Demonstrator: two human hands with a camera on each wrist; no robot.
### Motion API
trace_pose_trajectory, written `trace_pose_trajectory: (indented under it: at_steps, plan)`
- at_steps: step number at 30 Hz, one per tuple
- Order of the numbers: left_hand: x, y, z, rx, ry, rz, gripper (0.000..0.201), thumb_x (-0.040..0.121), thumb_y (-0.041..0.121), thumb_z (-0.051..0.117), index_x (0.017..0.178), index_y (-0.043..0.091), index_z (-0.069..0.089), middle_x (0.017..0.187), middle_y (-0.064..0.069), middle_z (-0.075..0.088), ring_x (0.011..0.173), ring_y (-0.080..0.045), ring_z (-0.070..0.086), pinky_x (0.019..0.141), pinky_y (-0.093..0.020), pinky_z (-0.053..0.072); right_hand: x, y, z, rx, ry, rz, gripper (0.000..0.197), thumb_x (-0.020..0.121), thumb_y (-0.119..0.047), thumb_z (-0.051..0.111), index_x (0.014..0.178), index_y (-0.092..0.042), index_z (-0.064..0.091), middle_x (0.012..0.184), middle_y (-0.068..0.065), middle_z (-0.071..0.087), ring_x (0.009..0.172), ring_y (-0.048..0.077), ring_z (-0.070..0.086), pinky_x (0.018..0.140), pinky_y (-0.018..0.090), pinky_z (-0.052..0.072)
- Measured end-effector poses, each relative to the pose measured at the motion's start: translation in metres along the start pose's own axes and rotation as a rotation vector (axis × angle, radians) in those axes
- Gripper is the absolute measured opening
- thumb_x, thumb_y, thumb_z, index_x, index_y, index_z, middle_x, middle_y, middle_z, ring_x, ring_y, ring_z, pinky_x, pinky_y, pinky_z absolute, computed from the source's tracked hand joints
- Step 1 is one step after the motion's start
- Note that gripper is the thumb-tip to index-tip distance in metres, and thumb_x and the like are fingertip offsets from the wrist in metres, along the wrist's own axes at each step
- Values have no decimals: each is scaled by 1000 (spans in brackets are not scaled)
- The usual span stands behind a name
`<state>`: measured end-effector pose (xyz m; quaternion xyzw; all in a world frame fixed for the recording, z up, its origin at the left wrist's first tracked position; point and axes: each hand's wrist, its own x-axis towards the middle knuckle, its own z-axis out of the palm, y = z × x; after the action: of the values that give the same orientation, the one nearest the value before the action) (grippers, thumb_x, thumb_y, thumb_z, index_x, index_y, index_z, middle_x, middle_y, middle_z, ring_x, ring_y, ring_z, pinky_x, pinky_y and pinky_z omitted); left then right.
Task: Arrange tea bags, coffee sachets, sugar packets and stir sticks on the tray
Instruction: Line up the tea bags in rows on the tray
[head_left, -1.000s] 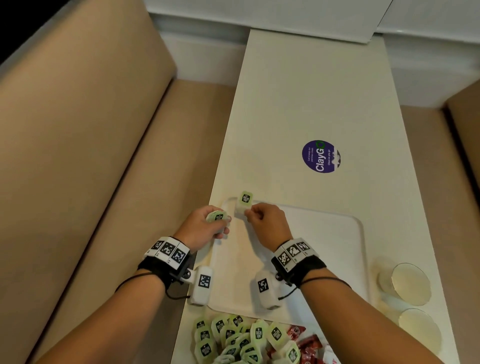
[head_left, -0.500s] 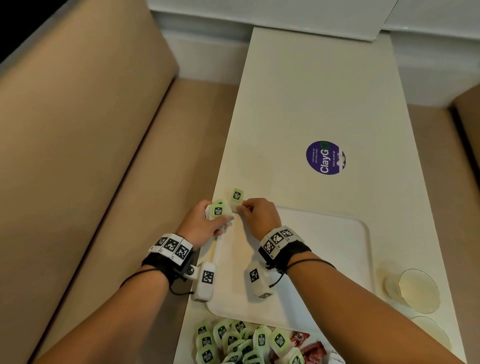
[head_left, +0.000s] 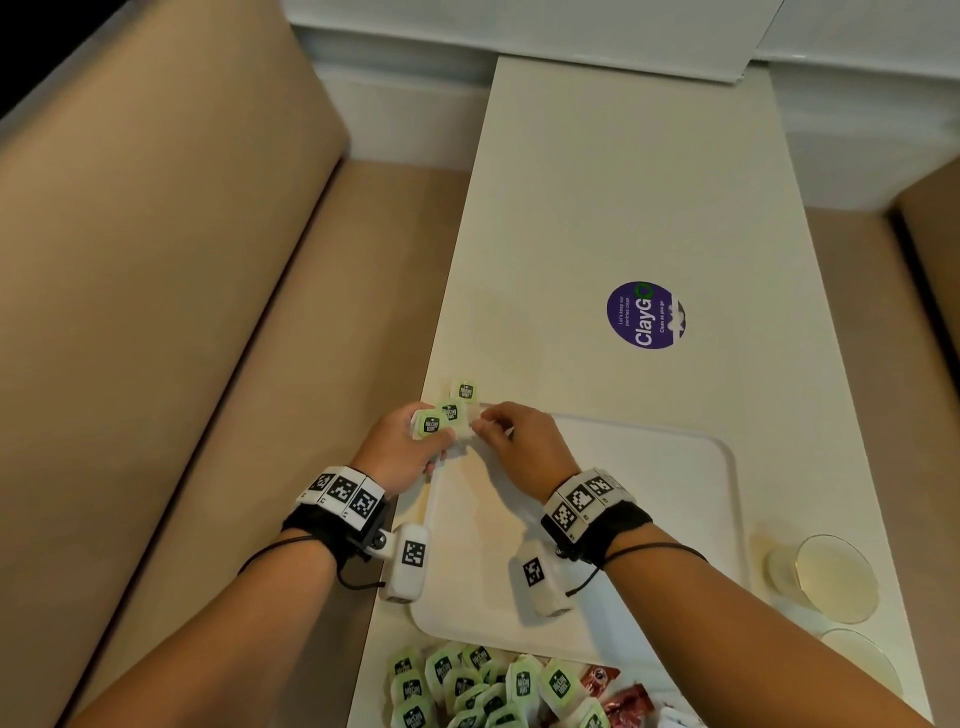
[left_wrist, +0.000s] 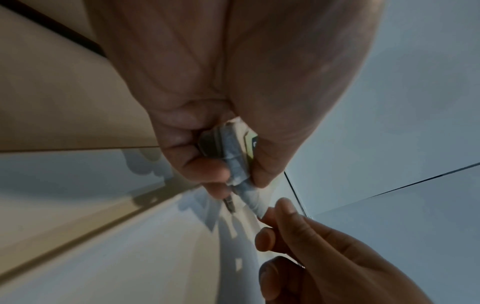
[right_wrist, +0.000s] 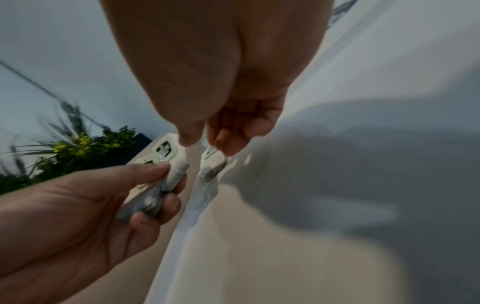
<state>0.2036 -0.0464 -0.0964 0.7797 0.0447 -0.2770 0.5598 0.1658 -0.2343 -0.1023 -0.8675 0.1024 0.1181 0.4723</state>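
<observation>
A white tray (head_left: 649, 493) lies on the cream table (head_left: 597, 208). At the tray's far left corner my left hand (head_left: 415, 441) grips a small stack of green-labelled tea bags (head_left: 431, 423); the left wrist view shows that stack (left_wrist: 233, 156) clamped between thumb and fingers. My right hand (head_left: 493, 431) pinches one tea bag (head_left: 464, 391) by its near end, close beside the stack. In the right wrist view this tea bag (right_wrist: 211, 162) stands over the tray's rim under my right hand (right_wrist: 205, 144).
A heap of tea bags (head_left: 467, 680) and red sachets (head_left: 618, 696) lies on the table in front of the tray. Two clear cups (head_left: 831, 577) stand right of the tray. A purple sticker (head_left: 644, 315) sits farther back. A beige bench (head_left: 156, 312) runs along the table's left edge.
My right hand has carried its tea bag a little left, closer to the left hand's stack. The left hand has tilted its stack so two labels show.
</observation>
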Motion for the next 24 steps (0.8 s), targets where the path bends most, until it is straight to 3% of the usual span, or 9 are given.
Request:
trace_pose_trajectory:
  at_steps: [3, 5, 10, 14, 17, 22, 24]
  plan:
    - [3, -1, 1, 42, -24, 18, 8, 93, 15, 69, 100, 15, 68, 72, -7, 70, 58, -16, 56, 57, -31, 47, -5, 1, 1, -35, -85, -60, 20, 100, -34, 60, 98, -21, 74, 89, -8, 70, 78, -1, 58, 73, 19, 42]
    - [4, -1, 4, 51, -35, 35, 5, 92, 15, 70, 97, 16, 68, 69, 0, 68, 55, -12, 54, 55, -27, 44, -6, 2, 0, -47, -83, -56, 20, 99, -33, 61, 91, -20, 73, 82, -7, 68, 72, 1, 56, 70, 21, 41]
    - [8, 3, 11, 43, -35, 48, 7, 91, 14, 71, 97, 15, 69, 69, 1, 67, 57, -12, 55, 54, -25, 44, -4, 2, -6, -69, -58, -48, 24, 99, -27, 61, 89, -11, 75, 79, 1, 69, 66, 3, 54, 63, 18, 40]
    - [17, 3, 10, 58, 62, 18, 11, 87, 12, 76, 97, 13, 70, 71, 2, 69, 60, -12, 61, 56, -24, 48, 2, 4, -14, -49, 18, 13, 24, 99, -27, 61, 89, -9, 74, 83, 6, 71, 75, 19, 62, 69, 30, 47]
    - [24, 0, 7, 115, 140, 7, 15, 82, 12, 80, 93, 8, 70, 76, -3, 69, 63, -17, 60, 64, -31, 50, 7, 9, -20, -61, 58, 85, 21, 98, -23, 62, 81, -14, 70, 76, 1, 65, 67, 14, 56, 60, 23, 40]
    - [30, 1, 8, 285, 160, 37, 22, 76, 16, 85, 88, 12, 67, 81, -2, 71, 70, -19, 64, 67, -30, 52, 11, 12, -17, -111, 55, 167, 21, 97, -25, 62, 87, -13, 76, 77, 2, 66, 74, 20, 61, 71, 33, 51]
    - [33, 3, 9, 334, 170, 40, 24, 76, 18, 86, 89, 13, 67, 83, -2, 71, 74, -21, 66, 69, -30, 53, 13, 12, -15, -99, 67, 194, 20, 97, -27, 62, 85, -15, 75, 76, 0, 65, 73, 20, 61, 68, 31, 49]
